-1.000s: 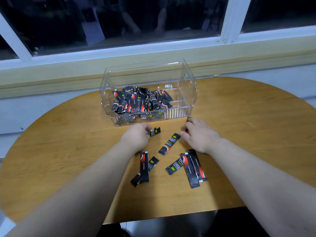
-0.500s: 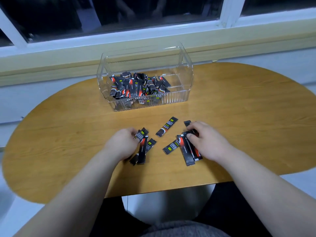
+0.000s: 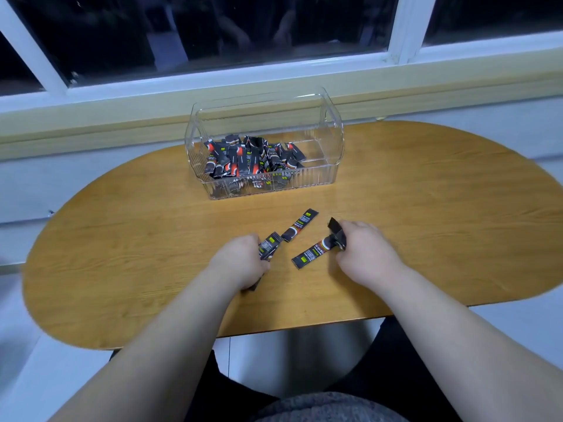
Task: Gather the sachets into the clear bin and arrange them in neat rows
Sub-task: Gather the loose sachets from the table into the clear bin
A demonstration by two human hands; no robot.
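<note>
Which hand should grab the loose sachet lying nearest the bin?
Probably the left hand: that sachet ends right beside its held bundle. The right hand, also holding sachets, sits nearer the other loose sachet.

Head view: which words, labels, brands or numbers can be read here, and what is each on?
None can be quoted.
Loose sachet on the table: yellow-green patch, white lettering, too blurred to read.
Second sachet by the right hand: same print, blurred.
Sachets in the clear bin: too small to read.
Gripped sachets in the left hand: blurred.
</note>
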